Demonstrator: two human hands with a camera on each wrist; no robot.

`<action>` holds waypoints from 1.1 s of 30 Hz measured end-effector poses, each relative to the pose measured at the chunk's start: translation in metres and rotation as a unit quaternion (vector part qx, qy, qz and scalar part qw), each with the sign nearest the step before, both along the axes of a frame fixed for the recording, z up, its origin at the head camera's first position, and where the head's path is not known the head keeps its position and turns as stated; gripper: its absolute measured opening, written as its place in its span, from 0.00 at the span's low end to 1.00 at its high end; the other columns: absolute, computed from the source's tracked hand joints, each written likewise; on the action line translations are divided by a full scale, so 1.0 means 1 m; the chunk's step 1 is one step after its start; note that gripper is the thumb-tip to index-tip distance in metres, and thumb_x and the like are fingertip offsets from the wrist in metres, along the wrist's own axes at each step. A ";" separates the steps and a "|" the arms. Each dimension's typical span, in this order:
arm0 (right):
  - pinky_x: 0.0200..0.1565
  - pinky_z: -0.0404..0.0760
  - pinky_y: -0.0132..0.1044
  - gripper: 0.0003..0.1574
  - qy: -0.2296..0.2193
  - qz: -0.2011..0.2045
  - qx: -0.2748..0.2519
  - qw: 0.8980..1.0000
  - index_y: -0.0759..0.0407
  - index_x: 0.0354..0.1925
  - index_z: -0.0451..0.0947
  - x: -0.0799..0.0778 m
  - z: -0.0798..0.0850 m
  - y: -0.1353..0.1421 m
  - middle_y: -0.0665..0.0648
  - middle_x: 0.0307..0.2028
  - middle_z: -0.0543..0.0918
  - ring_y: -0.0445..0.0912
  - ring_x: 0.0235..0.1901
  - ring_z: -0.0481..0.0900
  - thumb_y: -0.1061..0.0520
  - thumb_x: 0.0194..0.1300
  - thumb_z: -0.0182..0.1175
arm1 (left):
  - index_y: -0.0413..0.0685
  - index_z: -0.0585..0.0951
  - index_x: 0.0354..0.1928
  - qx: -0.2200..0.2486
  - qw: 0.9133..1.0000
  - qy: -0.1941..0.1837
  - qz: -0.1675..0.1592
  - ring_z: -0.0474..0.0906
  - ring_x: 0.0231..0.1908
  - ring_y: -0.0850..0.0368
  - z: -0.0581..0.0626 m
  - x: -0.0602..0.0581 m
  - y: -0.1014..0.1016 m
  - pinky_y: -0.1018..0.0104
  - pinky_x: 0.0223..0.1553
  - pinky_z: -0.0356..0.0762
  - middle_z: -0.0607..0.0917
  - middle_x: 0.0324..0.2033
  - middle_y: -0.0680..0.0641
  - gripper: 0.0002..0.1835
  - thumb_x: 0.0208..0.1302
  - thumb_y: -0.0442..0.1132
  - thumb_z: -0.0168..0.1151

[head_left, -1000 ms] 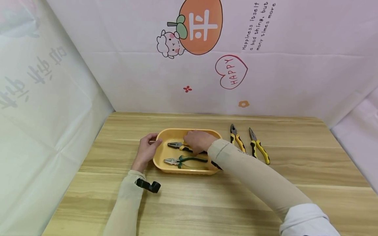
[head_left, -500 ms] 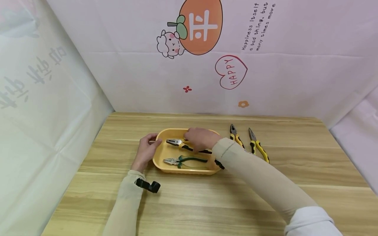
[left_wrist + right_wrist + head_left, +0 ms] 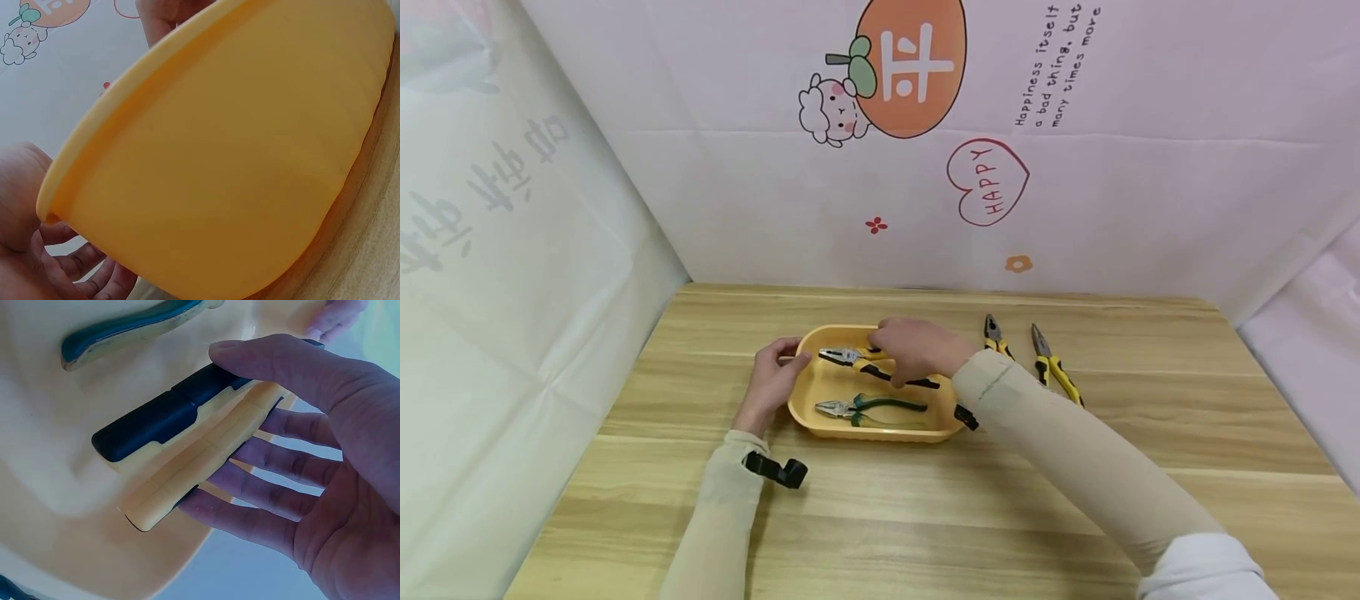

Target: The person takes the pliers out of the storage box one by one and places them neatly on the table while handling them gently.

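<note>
Just above the floor of the yellow tray (image 3: 835, 387), toward its far long side, the yellow-and-black pliers (image 3: 846, 357) are pointing their metal head at the tray's left end. Their handles are spreading apart, and the right hand (image 3: 921, 346) is holding them from outside: as the right-wrist view is showing, the thumb is pressing on the black-topped handle while the fingers, lightly bent and spaced apart, are supporting the yellow one. Whether the pliers are touching the tray floor, one cannot tell.

Nearer the person, the green-handled pliers (image 3: 891, 403) are lying in the same tray, roughly parallel, with their head also facing left. At the tray's left end, the left hand (image 3: 772, 379) is pinching the rim, its thumb resting on the edge and its fingers curling beneath it outside.

To the right of the tray, two more pairs are lying on the wooden counter (image 3: 925, 517): dark-headed pliers (image 3: 993, 328) nearer the tray, and slender-nosed pliers (image 3: 1045, 360) farther off, the right sleeve (image 3: 1075, 442) partly covering the handles of both. A black device (image 3: 775, 470) is sitting on the left wrist. Behind the counter, a white cloth (image 3: 760, 217) is hanging, showing an orange fruit, a small sheep and a red heart reading "HAPPY".
</note>
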State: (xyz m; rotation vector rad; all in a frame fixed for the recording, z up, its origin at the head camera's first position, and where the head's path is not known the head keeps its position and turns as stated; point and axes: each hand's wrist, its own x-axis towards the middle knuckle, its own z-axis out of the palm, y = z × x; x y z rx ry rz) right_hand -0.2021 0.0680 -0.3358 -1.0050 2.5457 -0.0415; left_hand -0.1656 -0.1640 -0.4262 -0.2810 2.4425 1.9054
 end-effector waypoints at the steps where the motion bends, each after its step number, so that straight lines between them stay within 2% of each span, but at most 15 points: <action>1: 0.54 0.81 0.43 0.33 0.002 0.001 -0.003 1.000 0.59 0.63 0.76 0.001 0.001 0.001 0.57 0.59 0.78 0.51 0.54 0.79 0.57 0.61 0.74 | 0.33 0.76 0.62 -0.001 1.000 0.000 0.000 0.74 0.50 0.49 0.000 0.000 0.000 0.55 0.53 0.79 0.77 0.53 0.37 0.18 0.74 0.33 0.59; 11: 0.50 0.82 0.44 0.34 0.009 0.010 -0.036 0.999 0.59 0.62 0.76 0.004 0.006 0.010 0.59 0.57 0.79 0.50 0.48 0.80 0.56 0.60 0.75 | 0.33 0.75 0.63 -0.005 1.000 -0.002 -0.006 0.73 0.51 0.47 0.000 0.000 -0.001 0.54 0.54 0.78 0.76 0.54 0.36 0.19 0.75 0.34 0.58; 25: 0.56 0.79 0.46 0.38 0.033 0.014 -0.087 0.996 0.60 0.64 0.75 0.015 0.017 0.026 0.58 0.57 0.79 0.52 0.53 0.80 0.53 0.59 0.76 | 0.33 0.76 0.63 -0.001 1.000 -0.001 -0.002 0.74 0.50 0.48 0.001 0.002 0.000 0.55 0.52 0.79 0.78 0.55 0.36 0.19 0.74 0.32 0.58; 33: 0.56 0.79 0.50 0.40 0.057 0.012 -0.112 0.992 0.60 0.65 0.76 0.022 0.022 0.038 0.58 0.57 0.80 0.52 0.52 0.80 0.50 0.58 0.77 | 0.33 0.76 0.63 -0.005 1.000 0.008 -0.003 0.75 0.49 0.49 0.000 0.002 0.000 0.57 0.51 0.79 0.78 0.53 0.36 0.19 0.74 0.32 0.58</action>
